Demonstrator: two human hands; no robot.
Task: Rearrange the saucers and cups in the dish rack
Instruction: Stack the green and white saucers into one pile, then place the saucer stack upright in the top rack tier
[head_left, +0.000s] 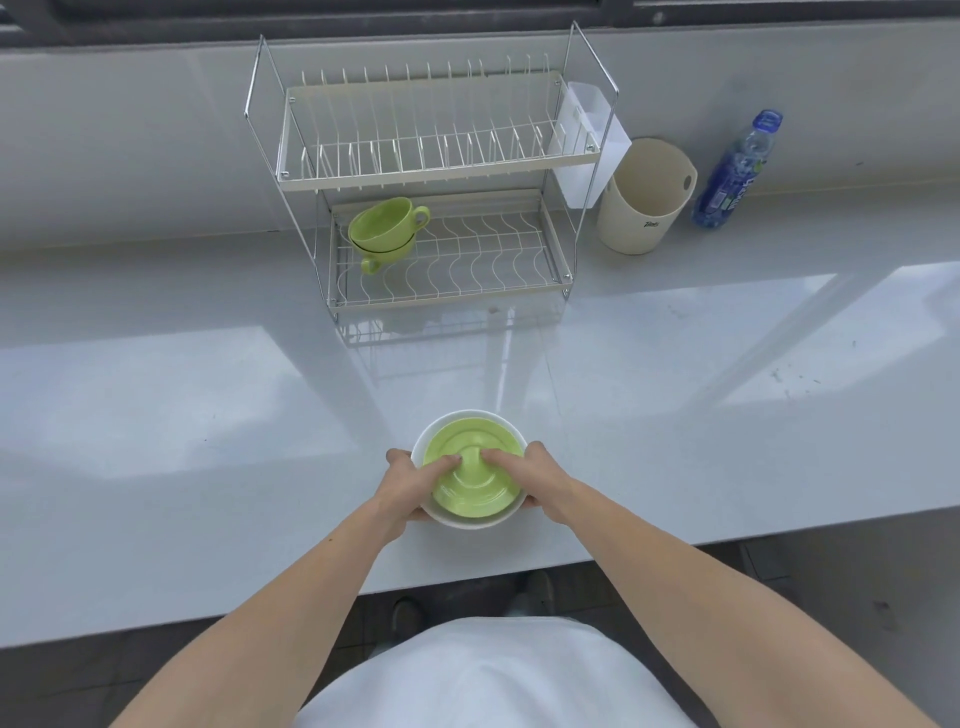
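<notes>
A two-tier wire dish rack (431, 176) stands at the back of the counter. Its top tier holds nothing. On the left of the bottom tier two green cups (382, 228) sit stacked, one inside the other. Near the counter's front edge a white bowl (470, 519) holds stacked green saucers (475, 488). My left hand (415, 483) grips the bowl's left rim, fingers reaching onto the saucers. My right hand (535, 478) grips the right rim the same way.
A white plastic utensil holder (589, 140) hangs on the rack's right side. A beige cylindrical container (644, 197) and a blue water bottle (737, 171) stand to the right of the rack. The glossy white counter (208, 415) ends just behind my hands.
</notes>
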